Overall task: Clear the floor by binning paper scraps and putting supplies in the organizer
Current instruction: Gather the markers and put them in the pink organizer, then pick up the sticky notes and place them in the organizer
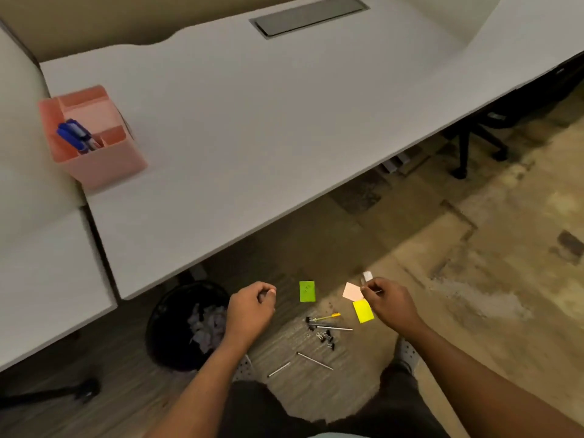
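Right hand [387, 300]: grip closed, fingers curled and pinching a small white scrap [367, 275] at the fingertips; what else the fingers enclose cannot be made out. Left hand [251, 306]: fingers curled, nothing visibly held. Touching the right grip on its inner side lies a pale pink rectangular paper note [352, 291]; just below the grip, a bright yellow rectangular paper note [363, 311], partly covered by the hand. Between the two grips lies a lime green rectangular paper note [307, 291]. Nearer the person than both grips, on the carpeted floor [474, 279]: a cluster of small black binder clips [327, 336], a thin yellow-tipped stick [330, 316] and three slim silver metal rods [314, 361]; the fine clips are too small to count. Beside the left grip, on its outer side, stands a round black waste bin [167, 327] holding crumpled pale paper scraps [207, 325], its far rim hidden under the edge of the white counter [252, 121]. Well beyond the left grip, on the counter, stands a pink plastic compartmented organizer [94, 137] with blue pens [74, 134] in one compartment. Farther still, a grey metal cable hatch [309, 15] is set into the counter. A black chair base [474, 143] shows under the counter's far right, partly cut off.
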Demonstrator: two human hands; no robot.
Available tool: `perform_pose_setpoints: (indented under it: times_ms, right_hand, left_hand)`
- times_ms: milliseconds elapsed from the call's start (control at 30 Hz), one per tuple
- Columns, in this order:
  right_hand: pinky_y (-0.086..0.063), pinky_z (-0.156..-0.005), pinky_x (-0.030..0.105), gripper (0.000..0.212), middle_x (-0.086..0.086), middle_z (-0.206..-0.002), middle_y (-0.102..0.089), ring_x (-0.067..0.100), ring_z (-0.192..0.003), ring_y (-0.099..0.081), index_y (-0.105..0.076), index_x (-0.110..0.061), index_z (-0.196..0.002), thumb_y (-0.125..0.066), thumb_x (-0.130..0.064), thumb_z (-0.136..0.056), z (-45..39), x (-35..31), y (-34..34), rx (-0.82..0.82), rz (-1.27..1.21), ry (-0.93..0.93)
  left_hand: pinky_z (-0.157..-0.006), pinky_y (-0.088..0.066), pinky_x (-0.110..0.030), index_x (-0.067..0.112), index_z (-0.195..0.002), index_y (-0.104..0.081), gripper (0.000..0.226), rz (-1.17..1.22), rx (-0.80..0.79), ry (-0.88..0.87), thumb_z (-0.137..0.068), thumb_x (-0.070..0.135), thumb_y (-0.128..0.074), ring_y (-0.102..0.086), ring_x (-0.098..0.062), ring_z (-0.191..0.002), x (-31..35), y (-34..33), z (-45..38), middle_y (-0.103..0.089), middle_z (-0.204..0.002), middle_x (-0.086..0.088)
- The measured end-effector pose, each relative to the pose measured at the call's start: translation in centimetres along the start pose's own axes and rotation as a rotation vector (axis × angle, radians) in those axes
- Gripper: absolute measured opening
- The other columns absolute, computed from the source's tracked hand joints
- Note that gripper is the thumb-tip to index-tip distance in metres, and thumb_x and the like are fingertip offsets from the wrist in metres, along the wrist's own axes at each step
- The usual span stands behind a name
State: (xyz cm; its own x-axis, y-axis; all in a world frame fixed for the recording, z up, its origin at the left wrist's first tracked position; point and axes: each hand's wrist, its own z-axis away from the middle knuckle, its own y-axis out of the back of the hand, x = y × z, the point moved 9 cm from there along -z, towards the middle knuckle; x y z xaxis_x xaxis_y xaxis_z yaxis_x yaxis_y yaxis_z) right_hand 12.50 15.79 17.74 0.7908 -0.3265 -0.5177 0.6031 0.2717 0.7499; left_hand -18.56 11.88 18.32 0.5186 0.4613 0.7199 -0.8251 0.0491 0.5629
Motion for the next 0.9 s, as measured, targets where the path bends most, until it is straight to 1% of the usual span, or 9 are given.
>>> perform_pose_setpoints:
  times_ms: [133,267,333,400,467,533,667,800,900]
  right_hand:
    - [-0.033,-0.061,0.024,0.011,-0.007,-0.070,-0.062,0.012,-0.068,-0.057,-0.068,-0.017,-0.077,-0.065,-0.019,-0.087,-3.9,8.3,-0.7,-0.080,0.025,-0.013]
    - [-0.032,-0.058,0.028,0.035,-0.011,-0.053,-0.050,0.014,-0.060,-0.051,-0.048,-0.026,-0.057,-0.064,-0.020,-0.089,-7.7,18.1,-4.0,-0.294,0.122,-0.063]
    - [-0.027,-0.057,0.024,0.041,-0.014,-0.049,-0.044,0.011,-0.056,-0.047,-0.042,-0.028,-0.054,-0.063,-0.020,-0.088,-9.4,22.6,-5.7,-0.358,0.164,-0.080]
    - [-0.027,-0.058,0.023,0.032,-0.009,-0.056,-0.058,0.017,-0.060,-0.056,-0.052,-0.024,-0.058,-0.063,-0.020,-0.088,-11.2,26.3,-7.5,-0.387,0.195,-0.099]
    - [-0.036,-0.064,0.030,0.022,0.008,-0.074,-0.070,0.030,-0.077,-0.064,-0.058,-0.018,-0.067,-0.062,-0.021,-0.089,-13.2,29.7,-9.9,-0.414,0.223,-0.134]
    - [-0.039,-0.065,0.031,0.030,0.014,-0.078,-0.069,0.034,-0.081,-0.065,-0.048,-0.020,-0.063,-0.060,-0.024,-0.090,-15.2,33.2,-13.1,-0.428,0.215,-0.176]
    - [-0.037,-0.064,0.028,0.039,0.009,-0.076,-0.066,0.032,-0.080,-0.065,-0.037,-0.026,-0.057,-0.058,-0.027,-0.090,-18.6,39.6,-20.6,-0.459,0.203,-0.247]
    - [-0.033,-0.063,0.026,0.020,0.012,-0.090,-0.068,0.033,-0.090,-0.065,-0.055,-0.019,-0.070,-0.055,-0.021,-0.090,-22.5,44.4,-27.4,-0.500,0.215,-0.251]
    - [-0.038,-0.068,0.028,0.015,0.018,-0.096,-0.069,0.037,-0.092,-0.064,-0.065,-0.011,-0.081,-0.054,-0.019,-0.088,-26.1,48.0,-30.7,-0.467,0.207,-0.293]
  left_hand:
    - [-0.067,-0.050,-0.029,0.022,-0.084,-0.073,0.012,-0.031,0.031,0.103,-0.088,0.019,-0.061,-0.065,-0.012,-0.064,-1.9,-7.3,-1.4,-0.068,-0.063,0.004]
    - [-0.064,-0.045,-0.027,0.020,-0.084,-0.073,0.012,-0.055,0.053,0.267,-0.088,0.015,-0.063,-0.064,-0.017,-0.067,-5.7,-15.6,-1.5,-0.068,-0.067,0.003]
    - [-0.065,-0.041,-0.026,0.017,-0.084,-0.072,0.013,-0.074,-0.017,0.366,-0.089,0.012,-0.061,-0.064,-0.021,-0.073,-8.3,-20.5,-1.4,-0.071,-0.076,-0.003]
    - [-0.065,-0.039,-0.024,0.016,-0.087,-0.072,0.014,-0.118,-0.101,0.446,-0.090,0.012,-0.059,-0.065,-0.021,-0.076,-10.8,-25.1,-1.6,-0.073,-0.082,-0.004]
    - [-0.067,-0.040,-0.022,0.014,-0.090,-0.073,0.015,-0.130,-0.157,0.500,-0.090,0.012,-0.058,-0.067,-0.021,-0.079,-13.2,-29.2,-2.0,-0.074,-0.084,-0.004]
    - [-0.068,-0.040,-0.024,0.015,-0.086,-0.074,0.016,-0.192,-0.188,0.513,-0.089,0.012,-0.058,-0.067,-0.023,-0.082,-15.8,-32.7,-3.1,-0.074,-0.085,-0.004]
    - [-0.076,-0.049,-0.034,0.015,-0.081,-0.071,0.019,-0.265,-0.262,0.510,-0.087,0.008,-0.054,-0.066,-0.031,-0.086,-22.0,-39.2,-6.1,-0.073,-0.088,-0.008]
    - [-0.074,-0.050,-0.037,0.012,-0.086,-0.070,0.026,-0.346,-0.236,0.445,-0.085,0.025,-0.047,-0.066,-0.036,-0.088,-27.4,-43.9,-12.1,-0.073,-0.093,-0.015]
    - [-0.073,-0.048,-0.035,0.011,-0.093,-0.069,0.026,-0.515,-0.197,0.455,-0.088,0.032,-0.055,-0.065,-0.039,-0.096,-30.9,-46.4,-18.3,-0.070,-0.101,-0.021]
